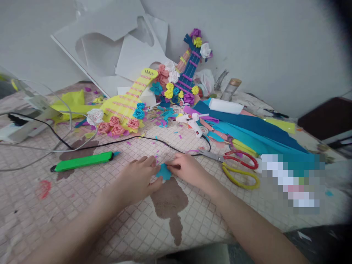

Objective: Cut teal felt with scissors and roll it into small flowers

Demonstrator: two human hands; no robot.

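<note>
A small piece of bright blue crepe paper (pixel 164 172) is between my hands, low over the table. My left hand (pixel 139 178) holds its left side, with thumb and fingers closed at the edge. My right hand (pixel 188 169) pinches its upper right edge between thumb and fingertips. To the right of my right hand lie scissors (pixel 240 159) with one red and one yellow handle. Beyond the hands rests a white glue gun (pixel 194 124). Left of my left hand is a long green tool (pixel 84 161) with black ends, perhaps a cutter.
A yellow paper guitar (pixel 121 104) with paper roses and a dark blue one (pixel 189 71) lean at the back. Blue crepe sheets (pixel 255 128) spread at right. A black cable (pixel 137 137) crosses the table; a power strip (pixel 24 128) sits left. Brown patches mark the tablecloth (pixel 132 227).
</note>
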